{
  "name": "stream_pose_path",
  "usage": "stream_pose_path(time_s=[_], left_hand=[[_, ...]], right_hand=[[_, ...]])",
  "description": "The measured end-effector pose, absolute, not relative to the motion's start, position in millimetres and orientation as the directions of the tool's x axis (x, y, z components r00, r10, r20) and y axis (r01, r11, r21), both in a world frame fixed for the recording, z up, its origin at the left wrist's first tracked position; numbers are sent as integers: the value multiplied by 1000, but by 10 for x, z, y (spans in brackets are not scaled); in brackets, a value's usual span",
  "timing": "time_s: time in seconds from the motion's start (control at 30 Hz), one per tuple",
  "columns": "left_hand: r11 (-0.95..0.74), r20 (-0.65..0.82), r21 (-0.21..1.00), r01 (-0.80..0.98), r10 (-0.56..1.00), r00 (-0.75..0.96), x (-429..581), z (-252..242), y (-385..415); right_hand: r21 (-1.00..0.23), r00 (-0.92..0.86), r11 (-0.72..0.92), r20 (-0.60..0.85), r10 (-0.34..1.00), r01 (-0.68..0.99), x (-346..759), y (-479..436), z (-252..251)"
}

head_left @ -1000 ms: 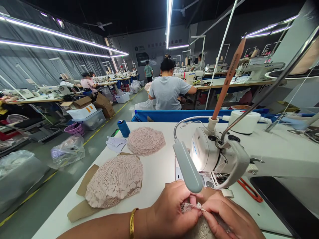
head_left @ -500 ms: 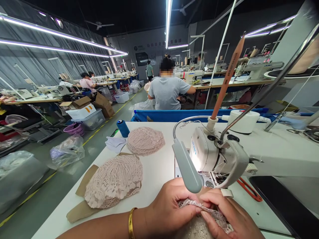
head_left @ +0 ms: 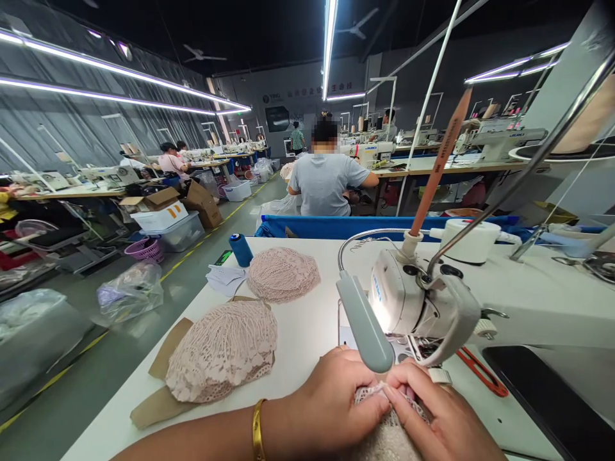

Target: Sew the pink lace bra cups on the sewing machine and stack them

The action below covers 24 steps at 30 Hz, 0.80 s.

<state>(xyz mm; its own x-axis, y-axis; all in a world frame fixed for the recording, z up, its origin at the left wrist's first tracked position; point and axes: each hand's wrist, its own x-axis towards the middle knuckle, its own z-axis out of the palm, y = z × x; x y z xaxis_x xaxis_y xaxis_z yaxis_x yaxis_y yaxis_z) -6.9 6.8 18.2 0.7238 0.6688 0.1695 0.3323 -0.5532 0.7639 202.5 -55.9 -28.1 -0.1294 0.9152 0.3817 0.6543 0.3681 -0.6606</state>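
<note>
Both my hands pinch the edge of a pale pink lace piece (head_left: 384, 438) in front of the sewing machine (head_left: 408, 294). My left hand (head_left: 339, 397), with a gold bangle at the wrist, is closed on the lace from the left. From the right, my right hand (head_left: 439, 406) grips the same edge, thumbs almost touching. A grey lamp head (head_left: 365, 323) hangs just above my fingers and hides part of the machine's needle area. Two stacks of lace cups lie to the left: a near stack (head_left: 221, 352) on brown card and a far stack (head_left: 283, 274).
A blue thread spool (head_left: 241, 250) stands beside white folded cloth (head_left: 225, 279). Right of the machine lie orange-red snips (head_left: 483, 371) and a black phone-like slab (head_left: 533, 397). A pencil (head_left: 439, 166) stands upright on the machine. Ahead, a person in a grey shirt (head_left: 321, 182) sits beyond a blue cloth trough (head_left: 331, 227).
My fingertips have drawn closer together on the lace edge, and less of it shows between them. The view has shifted slightly.
</note>
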Motion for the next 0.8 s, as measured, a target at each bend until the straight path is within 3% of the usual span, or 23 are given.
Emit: stream_pose_path(time_s=[0.13, 0.3, 0.43, 0.57, 0.8], left_hand=[[-730, 338, 504, 461, 658, 673, -50, 153, 107], [-867, 467, 237, 438, 497, 731, -61, 138, 108], [-882, 457, 220, 416, 470, 755, -71, 74, 89], [-864, 475, 196, 463, 497, 726, -85, -3, 68], [-861, 531, 93, 501, 468, 706, -79, -17, 56]], right_hand=[[-571, -113, 287, 320, 941, 769, 2065, -387, -487], [-483, -90, 312, 429, 899, 818, 2095, -279, -580], [-427, -81, 314, 481, 873, 848, 2134, -305, -564], [-351, -212, 421, 501, 839, 836, 2194, -353, -485], [-55, -422, 508, 483, 767, 859, 2321, -369, -568]])
